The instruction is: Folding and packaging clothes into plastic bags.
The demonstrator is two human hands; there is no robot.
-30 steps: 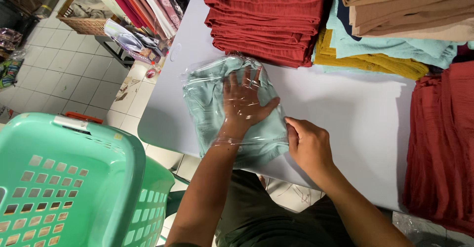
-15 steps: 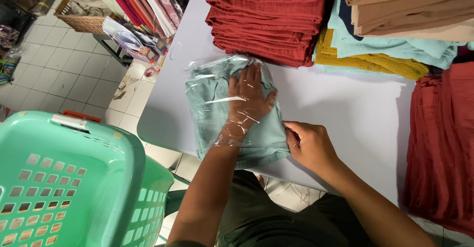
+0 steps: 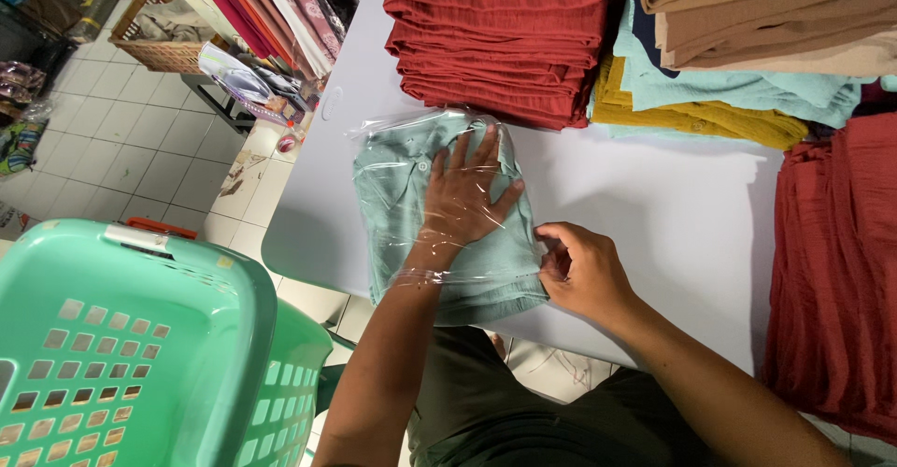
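A folded pale green shirt (image 3: 397,205) lies on the white table (image 3: 654,215), partly inside a clear plastic bag (image 3: 374,131). My left hand (image 3: 462,196) is flat inside the bag, fingers spread, pressing on the shirt. My right hand (image 3: 584,271) pinches the bag's open edge at the shirt's near right corner. The shirt's near end sticks out of the bag.
Stacks of folded garments line the table's far side: dark red (image 3: 505,37), mustard and light blue (image 3: 710,103), tan (image 3: 766,9). More red fabric (image 3: 832,271) fills the right. A green plastic laundry basket (image 3: 140,346) stands at lower left over tiled floor (image 3: 121,140).
My left hand has slid a little further into the bag and the shirt sits slightly deeper. My right hand stays at the bag's edge.
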